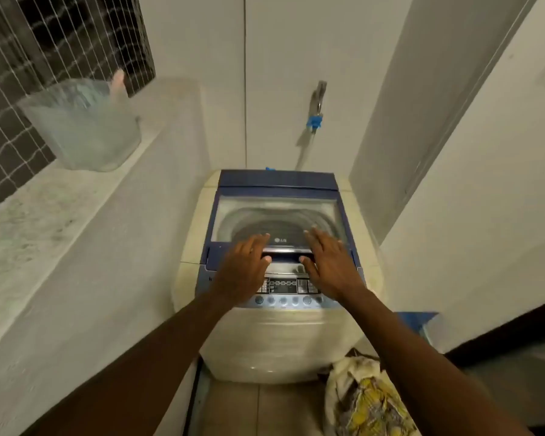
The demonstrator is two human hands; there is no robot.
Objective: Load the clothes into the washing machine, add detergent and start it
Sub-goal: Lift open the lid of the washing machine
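Note:
A cream top-loading washing machine (pixel 277 338) with a blue lid frame stands in a narrow alcove. Its clear lid (pixel 277 212) lies flat and shows the drum below. My left hand (pixel 244 269) and my right hand (pixel 329 267) rest flat, fingers spread, on the lid's front edge, one on each side of the silver handle (pixel 285 251). Neither hand holds anything. The control panel (pixel 283 286) with round buttons sits just below my palms. A pile of clothes (pixel 359 401), white and yellow-patterned, lies on the floor at the lower right.
A translucent plastic tub (pixel 85 127) stands on the marble ledge (pixel 29 215) at the left, under a netted window. A tap with a blue hose fitting (pixel 315 119) is on the back wall. White walls close in on both sides. A blue object (pixel 419 322) sits right of the machine.

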